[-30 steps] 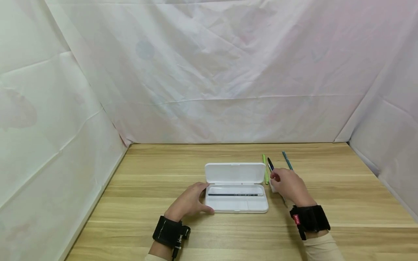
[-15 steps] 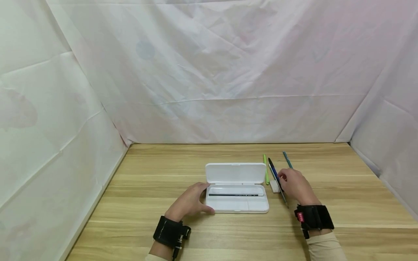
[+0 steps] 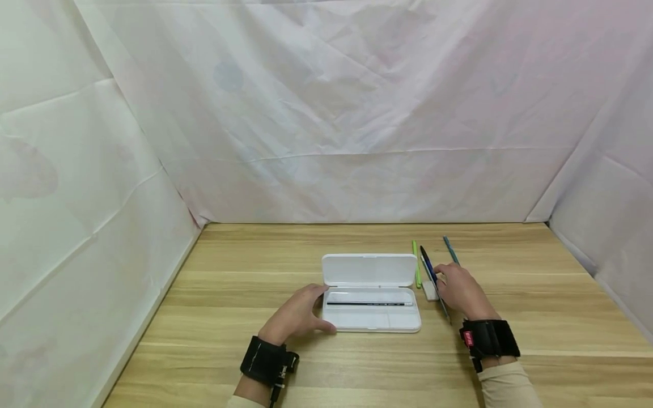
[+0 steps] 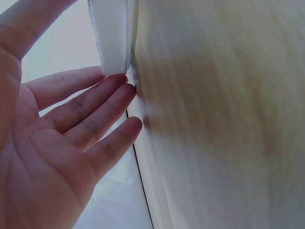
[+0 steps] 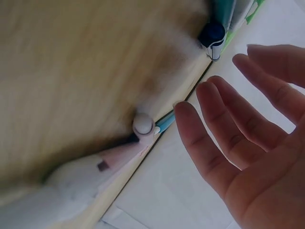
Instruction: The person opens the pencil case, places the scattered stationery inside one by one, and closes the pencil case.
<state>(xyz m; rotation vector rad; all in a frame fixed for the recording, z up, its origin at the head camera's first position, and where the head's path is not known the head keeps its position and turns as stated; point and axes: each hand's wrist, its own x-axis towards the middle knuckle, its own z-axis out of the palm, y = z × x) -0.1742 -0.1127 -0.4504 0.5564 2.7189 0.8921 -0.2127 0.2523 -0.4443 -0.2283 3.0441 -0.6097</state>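
Note:
An open white pencil case (image 3: 357,328) lies on the table with its lid (image 3: 369,271) tipped back. Inside rests a dark pencil (image 3: 359,304). My left hand (image 3: 291,318) spans the case's left end, thumb at the front corner and straight fingertips (image 4: 125,90) at the back one. My right hand (image 3: 463,292) hovers close beside a blue pen (image 3: 427,263) with a dark cap; in the right wrist view its fingers (image 5: 190,129) are spread loosely, apart from the pen's end (image 5: 213,36). A white eraser (image 3: 429,290) and a thin dark pencil (image 3: 445,311) lie alongside.
A lime green pen (image 3: 415,266) lies just right of the lid. Farther right is a teal pencil (image 3: 451,249), partly behind my right hand. A pale pinkish, rounded-tip item (image 5: 119,157) shows in the right wrist view. White cloth (image 3: 357,187) hangs behind the table.
My right hand has shifted right from over the eraser and pens, uncovering the eraser and more of the blue pen, then stayed nearly still. The left hand and case have not moved.

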